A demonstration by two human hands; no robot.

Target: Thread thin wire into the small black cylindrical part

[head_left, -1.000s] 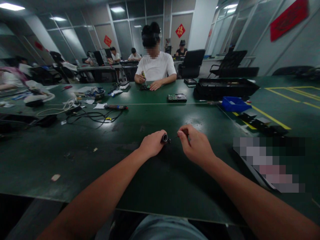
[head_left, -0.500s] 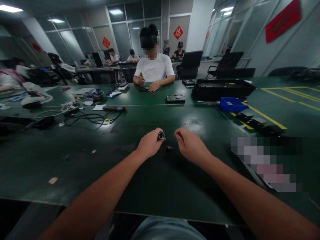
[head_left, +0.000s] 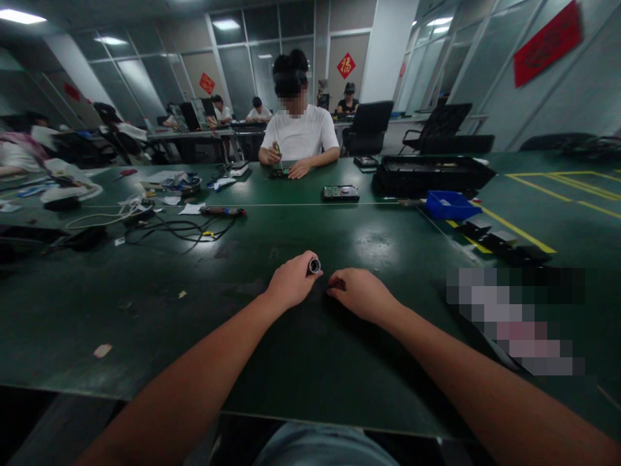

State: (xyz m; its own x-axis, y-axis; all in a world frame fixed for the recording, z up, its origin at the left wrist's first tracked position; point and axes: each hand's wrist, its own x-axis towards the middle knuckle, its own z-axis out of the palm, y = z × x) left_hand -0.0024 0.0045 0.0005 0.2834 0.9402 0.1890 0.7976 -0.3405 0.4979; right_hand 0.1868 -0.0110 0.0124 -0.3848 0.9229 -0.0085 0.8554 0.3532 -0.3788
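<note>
The left hand (head_left: 290,279) is wrapped around a short black cylinder with a silvery ring at its open end (head_left: 314,266), and this open end looks back toward the wearer. The right hand (head_left: 365,294) is apart from it, just beside, low over the table, with fingers curled toward the thumb; something dark shows between them, but I cannot tell whether it is a small part or only shadow, nor if the fingers press on anything. The cylinder thus sits inside the left fist, its ringed mouth coming out at the thumb side, near the right fingertips and not touching them. It appears light and stiff, probably of hard plastic or metal; the round wall may turn or slip a little in bare fingers, and the rim is perhaps the more delicate part. A hold around the body, as here, seems good, because the mouth stays free. Beyond the hands, on the dark green smooth tabletop (head_left: 272,349), lie a flat rectangular drive with a green circuit board (head_left: 341,193), and, farther to the right, a blue plastic tray (head_left: 451,206).
</note>
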